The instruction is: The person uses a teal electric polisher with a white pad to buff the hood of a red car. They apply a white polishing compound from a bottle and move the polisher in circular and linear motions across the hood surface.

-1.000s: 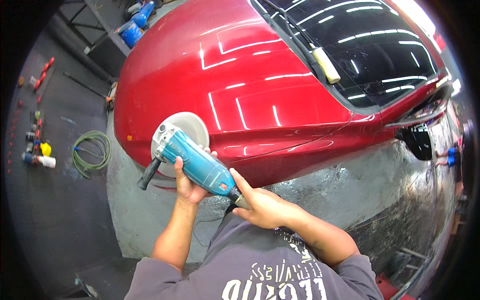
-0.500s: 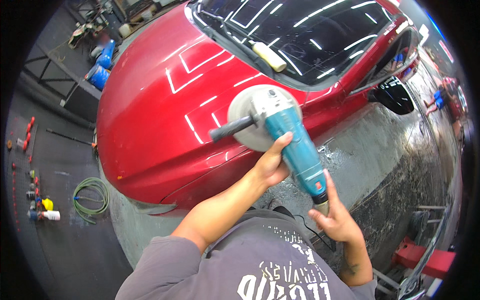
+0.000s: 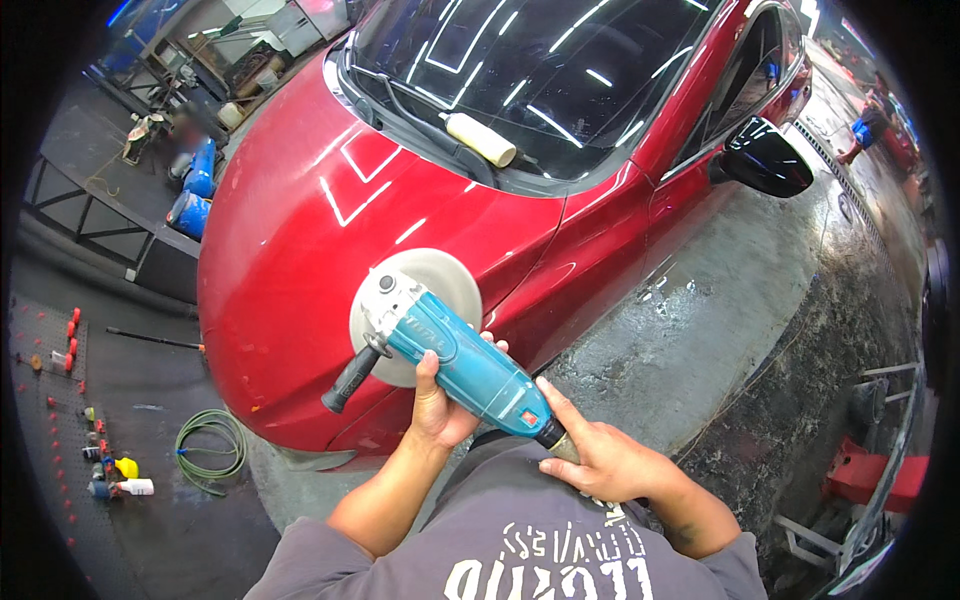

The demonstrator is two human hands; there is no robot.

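Note:
A teal electric car polisher is in both my hands, over the near edge of a red car's hood. My left hand is wrapped round the middle of its body, thumb on top and fingertips showing past the far side. At the back end, by the cord, my right hand grips the tool. The round pale polishing pad faces down toward the hood; whether it touches the paint I cannot tell. A black side handle sticks out to the left, with no hand on it.
A cream bottle lies at the base of the windshield. The side mirror juts out at right. A coiled green hose and a tool pegboard are at left. Blue drums stand beyond the hood. Another person is far right.
The polisher has come left and lower, over the hood's near side, and its body has turned more sideways. Both hands moved with it. The view has shifted too.

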